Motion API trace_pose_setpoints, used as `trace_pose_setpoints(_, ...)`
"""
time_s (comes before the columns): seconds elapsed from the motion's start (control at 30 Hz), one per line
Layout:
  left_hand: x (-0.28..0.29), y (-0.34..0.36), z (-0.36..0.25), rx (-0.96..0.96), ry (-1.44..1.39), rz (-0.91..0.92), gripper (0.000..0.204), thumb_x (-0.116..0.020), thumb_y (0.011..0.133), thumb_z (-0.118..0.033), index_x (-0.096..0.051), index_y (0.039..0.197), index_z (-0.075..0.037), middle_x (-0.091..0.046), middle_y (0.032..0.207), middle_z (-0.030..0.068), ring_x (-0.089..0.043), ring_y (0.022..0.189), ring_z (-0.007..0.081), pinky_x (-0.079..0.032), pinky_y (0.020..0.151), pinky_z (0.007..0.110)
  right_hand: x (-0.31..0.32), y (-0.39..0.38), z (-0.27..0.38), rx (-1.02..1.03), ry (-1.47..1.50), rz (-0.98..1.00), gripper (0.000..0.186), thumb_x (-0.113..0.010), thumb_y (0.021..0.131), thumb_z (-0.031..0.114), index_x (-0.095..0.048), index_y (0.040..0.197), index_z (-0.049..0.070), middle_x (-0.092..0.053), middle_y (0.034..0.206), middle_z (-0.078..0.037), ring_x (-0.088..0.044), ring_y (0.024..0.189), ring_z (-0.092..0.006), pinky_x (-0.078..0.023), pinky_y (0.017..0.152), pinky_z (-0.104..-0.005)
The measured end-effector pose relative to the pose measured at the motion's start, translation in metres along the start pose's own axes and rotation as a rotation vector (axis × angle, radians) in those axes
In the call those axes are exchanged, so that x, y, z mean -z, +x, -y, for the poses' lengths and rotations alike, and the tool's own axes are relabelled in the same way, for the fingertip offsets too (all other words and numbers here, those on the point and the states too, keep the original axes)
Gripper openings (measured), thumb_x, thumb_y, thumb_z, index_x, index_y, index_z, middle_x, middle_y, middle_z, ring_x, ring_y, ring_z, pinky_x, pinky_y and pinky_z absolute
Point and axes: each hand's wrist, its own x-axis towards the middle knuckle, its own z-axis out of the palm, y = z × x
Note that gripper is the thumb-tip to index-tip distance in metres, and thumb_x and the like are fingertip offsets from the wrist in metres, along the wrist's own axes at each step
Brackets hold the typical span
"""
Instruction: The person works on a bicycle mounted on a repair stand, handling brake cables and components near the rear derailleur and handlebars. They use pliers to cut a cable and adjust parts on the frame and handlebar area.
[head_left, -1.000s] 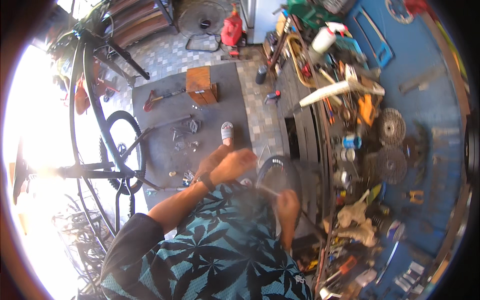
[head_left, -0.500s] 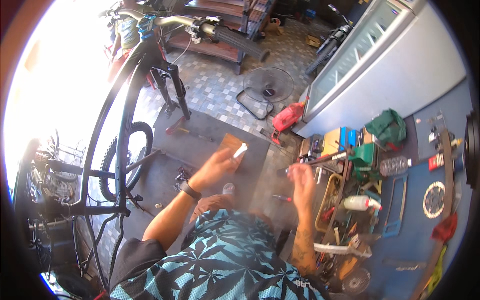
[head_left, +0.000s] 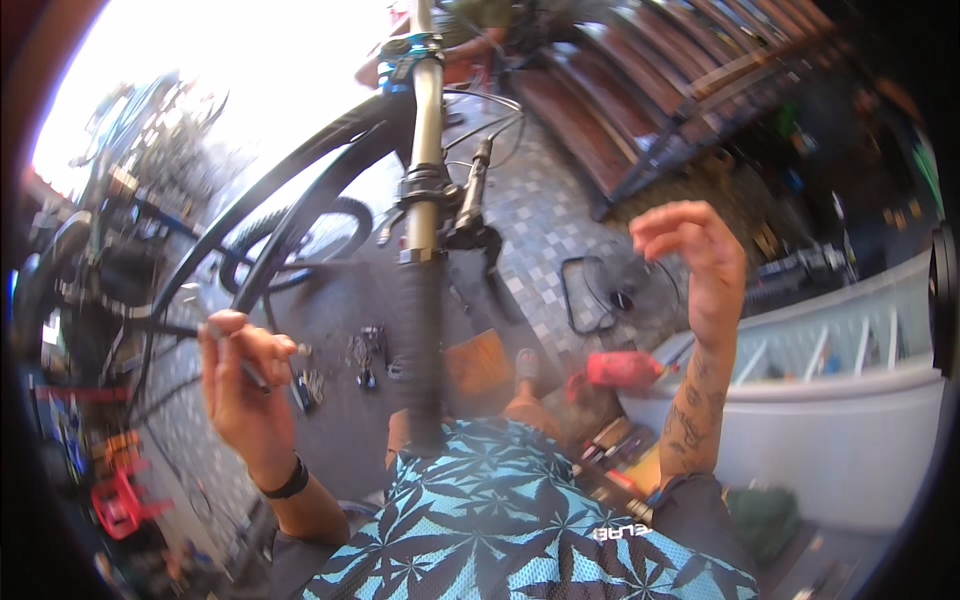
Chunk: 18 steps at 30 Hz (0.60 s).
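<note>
My left hand point(head_left: 250, 400), with a black band at the wrist, is raised beside the bicycle frame point(head_left: 300, 215). Its fingers are closed round a slim dark stick-like object point(head_left: 254, 374), mostly hidden by them. My right hand point(head_left: 697, 262) is up on the other side, over the fan, its fingers loosely bent with nothing visible in them. Between the hands runs the bike's handlebar point(head_left: 427, 150), pointing toward me and ending in a black grip point(head_left: 422, 350). A brake lever point(head_left: 474, 195) is clamped to the bar. Neither hand touches the bike.
Parts point(head_left: 367, 352) and a brown board point(head_left: 478, 362) lie on the dark floor mat. A red container point(head_left: 628, 368) and a pedestal fan point(head_left: 625, 298) stand ahead right, near a white fridge point(head_left: 800, 430). Wooden steps point(head_left: 590, 125) rise beyond; another person point(head_left: 470, 40) is behind the handlebar.
My view has swung, bringing the handlebar to the middle and the workbench mostly out of sight. Both hands have risen and spread apart. The white object earlier in my left hand no longer shows clearly.
</note>
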Motion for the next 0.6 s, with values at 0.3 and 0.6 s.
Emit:
trace_pose_setpoints(0.3,-0.149,-0.024,-0.005,-0.258,1.055,-0.553,0.026,-0.045,0.112,-0.010,-0.060,0.128,0.005,-0.075,0.116,0.0200,-0.074,0.103,0.0273,-0.054,0.096,0.037,-0.103,0.138,-0.061,1.027,-0.175,0.381,0.041,-0.075,0.087,0.012,-0.069,0.127,0.009,-0.067,0.119,-0.008,-0.063,0.113,-0.0311,-0.046,0.105,-0.0423)
trace_pose_setpoints(0.6,-0.158,-0.017,0.004,-0.151,1.501,-0.730,0.024,-0.045,0.113,-0.011,-0.065,0.126,-0.005,-0.076,0.089,0.0072,-0.072,0.075,0.0168,-0.054,0.067,0.031,-0.133,0.181,-0.081,1.262,-0.173,0.539,0.023,-0.073,0.090,0.017,-0.068,0.112,0.014,-0.064,0.092,-0.002,-0.064,0.093,-0.0212,-0.046,0.088,-0.0390)
